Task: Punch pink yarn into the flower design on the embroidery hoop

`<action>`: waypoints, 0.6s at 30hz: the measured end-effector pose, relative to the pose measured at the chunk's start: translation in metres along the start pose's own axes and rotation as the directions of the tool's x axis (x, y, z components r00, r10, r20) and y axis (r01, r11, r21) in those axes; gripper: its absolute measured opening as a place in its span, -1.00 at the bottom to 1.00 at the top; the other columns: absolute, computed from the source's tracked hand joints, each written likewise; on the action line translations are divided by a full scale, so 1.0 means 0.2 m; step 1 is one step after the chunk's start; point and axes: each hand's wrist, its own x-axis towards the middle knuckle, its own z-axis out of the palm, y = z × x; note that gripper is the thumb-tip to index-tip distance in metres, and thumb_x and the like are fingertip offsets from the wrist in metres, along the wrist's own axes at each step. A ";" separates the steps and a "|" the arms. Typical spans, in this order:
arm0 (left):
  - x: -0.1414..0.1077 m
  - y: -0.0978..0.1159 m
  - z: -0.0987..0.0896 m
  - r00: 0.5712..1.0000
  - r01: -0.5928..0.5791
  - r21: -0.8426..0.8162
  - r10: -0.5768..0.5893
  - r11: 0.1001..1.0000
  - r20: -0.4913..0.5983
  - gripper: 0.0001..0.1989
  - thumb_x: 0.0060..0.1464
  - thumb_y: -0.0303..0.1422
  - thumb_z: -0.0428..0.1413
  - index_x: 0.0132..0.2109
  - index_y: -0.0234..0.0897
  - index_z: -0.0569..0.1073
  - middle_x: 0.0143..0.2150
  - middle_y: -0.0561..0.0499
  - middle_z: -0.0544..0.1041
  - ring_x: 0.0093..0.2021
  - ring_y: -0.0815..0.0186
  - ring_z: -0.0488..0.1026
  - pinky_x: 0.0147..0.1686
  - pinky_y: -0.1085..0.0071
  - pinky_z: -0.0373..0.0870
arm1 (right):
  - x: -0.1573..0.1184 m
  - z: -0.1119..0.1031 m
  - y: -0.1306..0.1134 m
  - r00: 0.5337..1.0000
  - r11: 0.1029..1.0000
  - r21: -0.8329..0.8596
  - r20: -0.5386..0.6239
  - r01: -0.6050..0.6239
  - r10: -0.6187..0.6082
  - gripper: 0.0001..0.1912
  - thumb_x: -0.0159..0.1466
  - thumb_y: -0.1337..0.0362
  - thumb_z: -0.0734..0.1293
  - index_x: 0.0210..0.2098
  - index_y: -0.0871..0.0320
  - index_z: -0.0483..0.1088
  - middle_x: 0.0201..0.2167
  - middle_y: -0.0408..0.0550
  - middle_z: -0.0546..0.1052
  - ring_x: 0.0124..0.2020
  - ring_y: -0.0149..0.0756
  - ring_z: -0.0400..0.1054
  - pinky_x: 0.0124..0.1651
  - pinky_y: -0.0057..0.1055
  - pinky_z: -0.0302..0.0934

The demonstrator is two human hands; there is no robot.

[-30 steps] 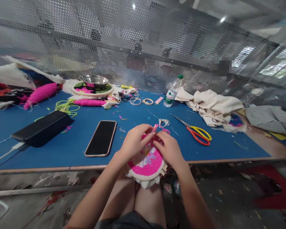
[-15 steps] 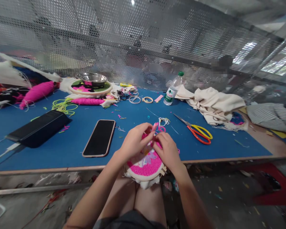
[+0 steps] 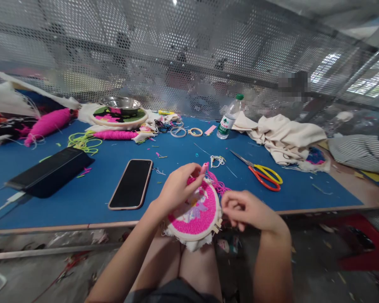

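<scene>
A round embroidery hoop (image 3: 205, 233) leans between my lap and the table edge. Its cloth carries a looped bright-pink ground with a white, purple and yellow motif in the middle. My left hand (image 3: 180, 185) lies over the hoop's upper left, closed around a pink punch needle (image 3: 204, 169) whose top end sticks up past the fingers. Pink yarn (image 3: 219, 185) trails in loose strands at the hoop's upper right. Beside the hoop's right rim is my right hand (image 3: 246, 210), its fingers curled together; what they pinch, if anything, is hidden.
A phone (image 3: 132, 184) and a black power bank (image 3: 50, 171) lie to the left. Scissors (image 3: 259, 172) rest on the right, near a water bottle (image 3: 226, 122) and cream cloth (image 3: 287, 134). Behind stands a metal bowl (image 3: 121, 104) on a larger hoop, before a perforated metal screen (image 3: 177, 54).
My right hand has moved off the hoop's top, right and toward me, past the rim. More pink yarn now spreads at the upper right. The left hand stays on the punch needle.
</scene>
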 end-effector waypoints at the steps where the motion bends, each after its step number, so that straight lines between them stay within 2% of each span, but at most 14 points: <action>1: 0.00 0.00 0.00 1.000 -0.002 0.002 0.002 1.000 -0.001 -0.75 0.28 -0.22 -0.08 -0.16 -0.26 0.42 -0.26 0.00 0.52 -0.28 0.31 0.42 -0.26 0.40 0.28 | -0.01 -0.06 0.03 0.979 0.999 -0.046 -0.202 -0.013 0.004 -0.86 0.28 0.18 0.24 -0.28 0.10 0.34 -0.60 -0.18 0.46 -0.64 -0.34 0.35 -0.52 -0.42 0.24; 2: 0.00 0.00 0.00 1.000 -0.005 0.005 0.005 1.000 -0.002 -0.75 0.28 -0.22 -0.08 -0.16 -0.25 0.42 -0.26 -0.01 0.52 -0.28 0.31 0.42 -0.26 0.40 0.28 | -0.01 -0.11 0.07 0.871 0.991 -0.126 -0.491 -0.042 -0.026 -0.84 0.29 0.20 0.22 -0.23 0.12 0.37 -0.55 -0.12 0.49 -0.57 -0.28 0.40 -0.43 -0.35 0.31; 3: 0.00 0.00 0.00 1.000 -0.008 0.010 0.008 1.000 -0.002 -0.75 0.28 -0.22 -0.08 -0.16 -0.25 0.42 -0.26 -0.01 0.52 -0.28 0.30 0.42 -0.26 0.40 0.29 | 0.00 -0.15 0.11 0.677 0.973 -0.208 -0.731 -0.100 -0.087 -0.78 0.29 0.25 0.19 -0.13 0.14 0.39 -0.43 -0.03 0.54 -0.43 -0.20 0.47 -0.29 -0.26 0.35; 4: 0.00 0.00 0.00 1.000 -0.011 0.015 0.011 1.000 -0.002 -0.75 0.28 -0.22 -0.08 -0.15 -0.25 0.42 -0.25 -0.02 0.52 -0.28 0.30 0.42 -0.26 0.39 0.29 | 0.01 -0.19 0.15 0.509 0.948 -0.279 -0.845 -0.151 -0.167 -0.67 0.28 0.32 0.16 0.00 0.15 0.37 -0.23 0.08 0.56 -0.21 -0.12 0.49 -0.12 -0.15 0.34; 5: 0.00 0.00 0.00 1.000 -0.014 0.018 0.014 1.000 -0.005 -0.75 0.28 -0.23 -0.08 -0.15 -0.25 0.42 -0.25 -0.02 0.52 -0.28 0.30 0.42 -0.26 0.39 0.29 | 0.03 -0.21 0.18 0.420 0.919 -0.352 -0.872 -0.177 -0.253 -0.55 0.26 0.38 0.14 0.12 0.14 0.31 -0.02 0.14 0.49 0.01 -0.06 0.40 0.04 -0.06 0.27; 6: 0.00 0.00 0.00 1.000 -0.018 0.020 0.018 1.000 -0.008 -0.75 0.28 -0.23 -0.09 -0.15 -0.25 0.42 -0.25 -0.02 0.52 -0.27 0.30 0.42 -0.26 0.39 0.29 | 0.04 -0.22 0.21 0.376 0.891 -0.415 -0.867 -0.186 -0.325 -0.46 0.24 0.42 0.14 0.21 0.14 0.24 0.15 0.16 0.37 0.18 -0.03 0.26 0.16 0.00 0.17; 7: 0.00 0.00 0.00 1.000 -0.023 0.022 0.023 1.000 -0.010 -0.75 0.28 -0.23 -0.09 -0.15 -0.25 0.42 -0.25 -0.03 0.52 -0.27 0.30 0.42 -0.25 0.39 0.30 | 0.05 -0.22 0.23 0.363 0.869 -0.462 -0.852 -0.178 -0.378 -0.42 0.23 0.42 0.15 0.25 0.13 0.18 0.24 0.15 0.27 0.26 -0.02 0.14 0.22 0.03 0.09; 9: 0.00 0.00 0.00 1.000 -0.028 0.027 0.029 0.999 -0.010 -0.74 0.29 -0.23 -0.09 -0.14 -0.26 0.42 -0.25 -0.03 0.52 -0.27 0.29 0.42 -0.24 0.38 0.30 | 0.06 -0.19 0.25 0.355 0.872 -0.470 -0.846 -0.140 -0.399 -0.48 0.24 0.33 0.22 0.20 0.15 0.25 0.21 0.17 0.31 0.22 0.00 0.19 0.19 0.03 0.13; 11: 0.00 0.00 0.00 1.000 -0.030 0.035 0.030 0.999 -0.006 -0.74 0.29 -0.23 -0.09 -0.13 -0.26 0.41 -0.25 -0.03 0.52 -0.26 0.29 0.43 -0.24 0.38 0.30 | 0.06 -0.13 0.24 0.381 0.926 -0.365 -0.873 -0.098 -0.304 -0.67 0.25 0.19 0.28 -0.03 0.18 0.43 -0.10 0.16 0.54 -0.08 -0.04 0.44 -0.01 -0.08 0.31; 12: 0.00 0.00 0.00 1.000 -0.028 0.041 0.028 0.999 -0.006 -0.74 0.28 -0.22 -0.09 -0.13 -0.26 0.41 -0.24 -0.03 0.52 -0.26 0.29 0.43 -0.24 0.38 0.30 | 0.05 -0.10 0.22 0.432 0.955 -0.289 -0.871 -0.068 -0.233 -0.72 0.25 0.13 0.29 -0.17 0.18 0.46 -0.30 0.08 0.58 -0.28 -0.12 0.48 -0.15 -0.17 0.35; 14: 0.00 -0.01 0.00 1.000 -0.023 0.048 0.024 0.999 -0.009 -0.74 0.28 -0.22 -0.08 -0.13 -0.26 0.41 -0.24 -0.02 0.52 -0.25 0.29 0.43 -0.24 0.38 0.29 | 0.04 -0.03 0.17 0.627 0.988 -0.154 -0.770 0.002 -0.122 -0.73 0.29 0.09 0.26 -0.29 0.16 0.47 -0.57 -0.09 0.51 -0.53 -0.25 0.42 -0.35 -0.33 0.33; 16: 0.00 -0.01 0.00 1.000 -0.024 0.045 0.024 0.999 -0.007 -0.75 0.28 -0.22 -0.07 -0.11 -0.25 0.42 -0.24 -0.01 0.52 -0.25 0.30 0.43 -0.23 0.38 0.29 | 0.04 0.04 0.12 0.840 0.993 -0.093 -0.530 0.073 -0.111 -0.73 0.33 0.14 0.21 -0.22 0.14 0.48 -0.59 -0.13 0.49 -0.53 -0.30 0.42 -0.38 -0.41 0.30; 17: 0.00 -0.02 0.00 1.000 -0.025 0.040 0.026 0.999 -0.006 -0.75 0.28 -0.23 -0.07 -0.10 -0.25 0.42 -0.23 0.00 0.52 -0.24 0.30 0.43 -0.22 0.39 0.29 | 0.05 0.07 0.09 0.902 0.991 -0.092 -0.413 0.097 -0.126 -0.74 0.34 0.17 0.19 -0.16 0.11 0.48 -0.54 -0.13 0.52 -0.49 -0.31 0.44 -0.35 -0.42 0.29; 18: -0.01 -0.02 0.00 1.000 -0.028 0.035 0.028 0.999 -0.004 -0.75 0.28 -0.23 -0.07 -0.08 -0.24 0.42 -0.23 0.00 0.52 -0.24 0.30 0.43 -0.21 0.39 0.29 | 0.06 0.11 0.07 0.926 0.988 -0.105 -0.348 0.113 -0.143 -0.73 0.35 0.20 0.18 -0.10 0.09 0.47 -0.49 -0.13 0.54 -0.46 -0.32 0.44 -0.35 -0.44 0.28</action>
